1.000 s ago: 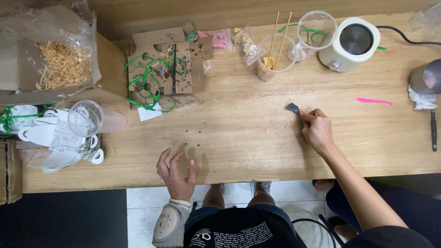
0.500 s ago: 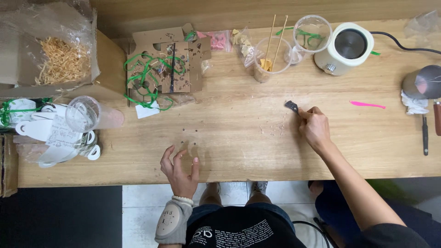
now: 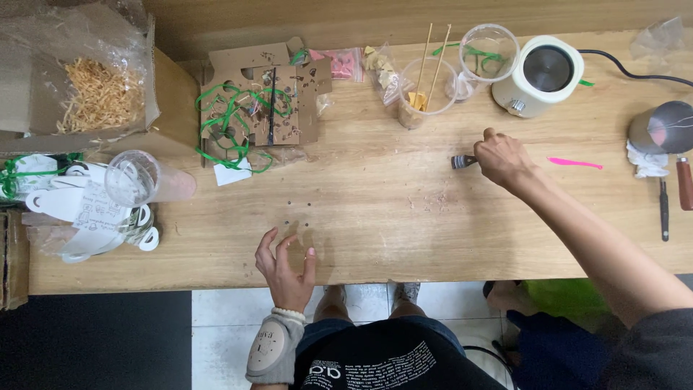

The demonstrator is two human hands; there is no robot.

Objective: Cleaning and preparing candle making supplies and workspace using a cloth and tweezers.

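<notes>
Left hand (image 3: 285,263): I am resting it at the near table edge (image 3: 180,278), fingers spread, holding nothing.
Right hand (image 3: 503,159): I am closing my fingers on a small dark clip (image 3: 462,161), just short of the cream pot (image 3: 538,76).
Progress: clip in hand, cardboard sheet (image 3: 263,94) lying untouched, left of the pot.
Room: bare wood lying between my hands; clutter crowding the far edge beside the pot.

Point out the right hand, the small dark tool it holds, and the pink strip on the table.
right hand (image 3: 503,159), head view, on the back of the hand.
small dark tool (image 3: 462,161), head view, on the end sticking out past the fingers.
pink strip (image 3: 574,163), head view, on its middle.
</notes>
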